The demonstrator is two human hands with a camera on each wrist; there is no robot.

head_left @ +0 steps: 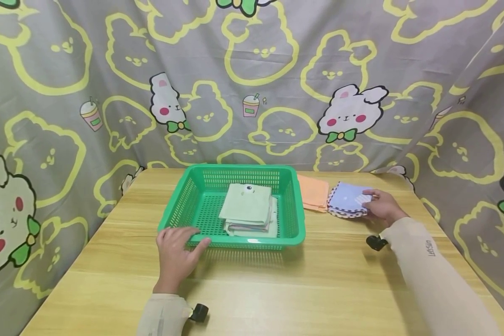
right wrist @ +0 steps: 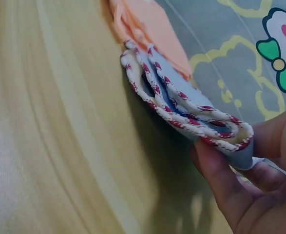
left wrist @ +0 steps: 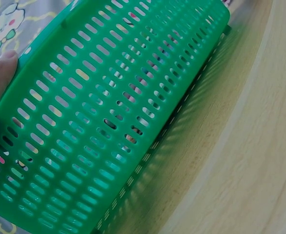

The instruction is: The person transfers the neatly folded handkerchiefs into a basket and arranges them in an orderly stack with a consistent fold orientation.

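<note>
My left hand (head_left: 176,252) holds the front left corner of a green plastic basket (head_left: 295,240), its thumb (left wrist: 4,70) at the rim in the left wrist view. Inside the basket lies a stack of folded pale green cloths (head_left: 248,205), the top one with an eye design. Over on the right, my right hand (head_left: 384,206) pinches the right edge of a folded blue towel (head_left: 347,196) between thumb and fingers. Its layered red-and-white braided edging (right wrist: 181,117) faces the right wrist camera, and that end is tilted up from the table.
A folded orange cloth (head_left: 315,192) lies between the basket and the blue towel, close against both. Everything stands on a wooden table (head_left: 252,289). A grey curtain (head_left: 218,56) with cartoon animals hangs behind the table and along its sides.
</note>
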